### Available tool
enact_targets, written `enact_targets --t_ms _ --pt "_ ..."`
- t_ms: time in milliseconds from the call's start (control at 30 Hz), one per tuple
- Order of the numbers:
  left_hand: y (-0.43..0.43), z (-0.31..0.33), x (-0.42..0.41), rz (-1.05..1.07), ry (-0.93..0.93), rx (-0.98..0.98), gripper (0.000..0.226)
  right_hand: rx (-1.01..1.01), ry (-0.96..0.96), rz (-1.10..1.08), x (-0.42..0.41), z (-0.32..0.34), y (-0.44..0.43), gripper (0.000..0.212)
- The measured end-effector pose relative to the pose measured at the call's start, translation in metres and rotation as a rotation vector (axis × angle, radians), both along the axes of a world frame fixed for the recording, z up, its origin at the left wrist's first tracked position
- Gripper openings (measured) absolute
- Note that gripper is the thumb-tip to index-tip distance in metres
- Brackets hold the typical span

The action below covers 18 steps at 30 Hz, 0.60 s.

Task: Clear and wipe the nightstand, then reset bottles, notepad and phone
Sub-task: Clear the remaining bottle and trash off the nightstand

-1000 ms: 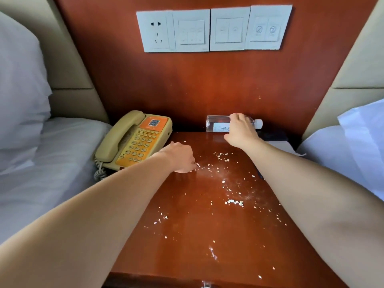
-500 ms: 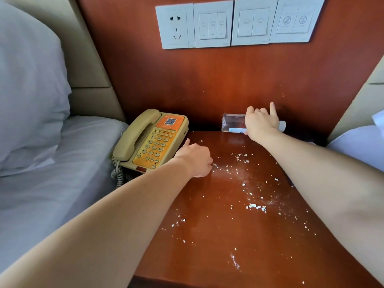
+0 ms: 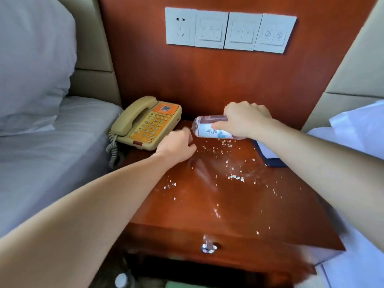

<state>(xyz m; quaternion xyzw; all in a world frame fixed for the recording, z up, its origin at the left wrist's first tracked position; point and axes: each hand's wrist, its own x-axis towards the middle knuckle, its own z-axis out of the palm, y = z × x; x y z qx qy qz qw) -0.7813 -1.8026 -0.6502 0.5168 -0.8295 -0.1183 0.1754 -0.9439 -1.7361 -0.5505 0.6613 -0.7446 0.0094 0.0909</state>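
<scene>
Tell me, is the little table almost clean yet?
Not yet, it's just starting. Nothing looks done: white crumbs are scattered across the nightstand. In hand: the right hand grips the water bottle, held on its side at the back; the left hand rests curled beside the phone. Left: move the phone and notepad, wipe, then put everything back.

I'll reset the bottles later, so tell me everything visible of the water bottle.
The water bottle is clear plastic with a white-and-blue printed label. It is on its side at the back of the crumb-strewn nightstand, base toward the phone. The right hand grips its other end from above, hiding the cap.
</scene>
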Motion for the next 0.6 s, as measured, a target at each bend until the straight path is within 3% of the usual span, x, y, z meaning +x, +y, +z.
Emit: enact_targets --t_ms 67,133,233,367,533,600 --pt "0.018 0.004 0.019 -0.032 0.201 -0.150 0.048 0.063 -0.040 -0.024 0.013 0.001 0.026 0.051" --pt "0.040 0.022 0.035 -0.262 0.318 -0.182 0.073 0.137 -0.071 -0.014 0.028 0.003 0.049 0.051" --pt "0.087 0.045 0.054 -0.500 0.200 -0.012 0.103 0.230 -0.225 0.046 0.062 0.010 0.088 0.047" --pt "0.155 0.038 0.089 -0.477 0.236 0.099 0.096 0.288 -0.274 0.158 0.120 0.013 0.139 0.029" --pt "0.233 0.004 0.145 -0.329 0.310 0.122 0.078 0.386 -0.233 0.180 0.173 -0.008 0.196 0.046" --pt "0.257 -0.015 0.164 -0.295 0.291 0.157 0.062 0.418 -0.317 0.166 0.182 -0.014 0.217 0.048"
